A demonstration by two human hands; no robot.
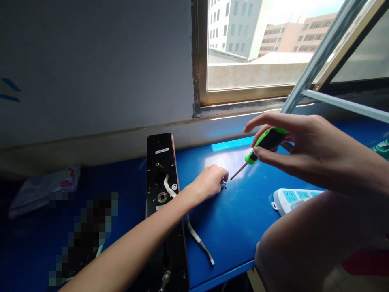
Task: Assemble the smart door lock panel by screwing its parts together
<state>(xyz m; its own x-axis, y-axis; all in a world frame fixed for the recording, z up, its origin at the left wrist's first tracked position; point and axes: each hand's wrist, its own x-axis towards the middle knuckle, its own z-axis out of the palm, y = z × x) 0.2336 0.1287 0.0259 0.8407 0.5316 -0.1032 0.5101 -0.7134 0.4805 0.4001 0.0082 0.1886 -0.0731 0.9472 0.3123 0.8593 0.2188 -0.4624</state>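
My right hand [300,142] is closed around the green and black handle of a screwdriver [263,142]. Its shaft points down and left, with the tip just above the table and close to my other hand. Several tiny dark screws [225,186] lie on the blue table [237,227]. Over them, the fingertips of my left hand [212,180] are pinched together; what is between them is hidden. My left forearm crosses a long black panel [159,162], perhaps a door lock body, lying on the table. From it comes a white-sleeved cable [194,233] ending in a small white plug.
A white and turquoise power strip [284,202] lies at the right, partly behind a bent knee [291,243]. On the left are a plastic bag [45,188] and a pixelated dark object [88,235]. Metal bars [322,56] slant before the window.
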